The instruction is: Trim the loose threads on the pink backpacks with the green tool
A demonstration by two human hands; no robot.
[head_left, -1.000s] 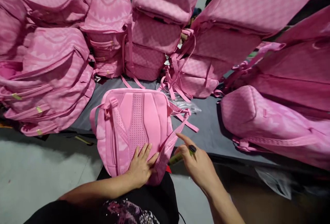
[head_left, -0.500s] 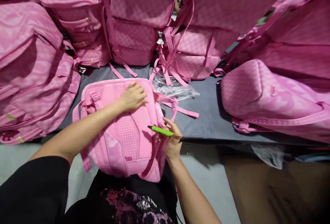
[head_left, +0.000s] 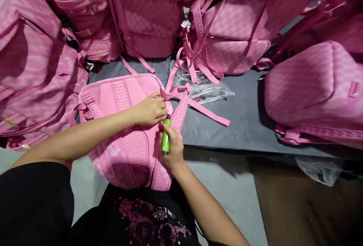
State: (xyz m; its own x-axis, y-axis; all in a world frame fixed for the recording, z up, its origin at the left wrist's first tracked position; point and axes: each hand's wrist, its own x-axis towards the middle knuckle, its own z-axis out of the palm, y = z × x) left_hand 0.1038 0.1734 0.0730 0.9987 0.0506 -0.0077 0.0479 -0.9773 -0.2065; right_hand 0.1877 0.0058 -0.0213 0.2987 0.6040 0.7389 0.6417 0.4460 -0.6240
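Note:
A pink backpack (head_left: 124,125) lies back-panel up at the near edge of the grey table (head_left: 241,121), partly over my lap. My left hand (head_left: 150,109) rests on its upper right corner, fingers curled and pinching the fabric by the shoulder strap (head_left: 195,106). My right hand (head_left: 170,146) is closed around a green lighter (head_left: 166,140), held upright with its dark tip just under my left fingers, against the backpack's edge.
Several pink backpacks are piled round the table: a stack at left (head_left: 36,79), others at the back (head_left: 153,23) and one at right (head_left: 314,87). A crumpled clear plastic bag (head_left: 204,89) lies behind the strap. Grey floor lies below.
My left hand slid from the backpack's top edge to its right corner and pinched it. My right hand turned the green lighter upright and brought it up to that corner. The view tilted downward.

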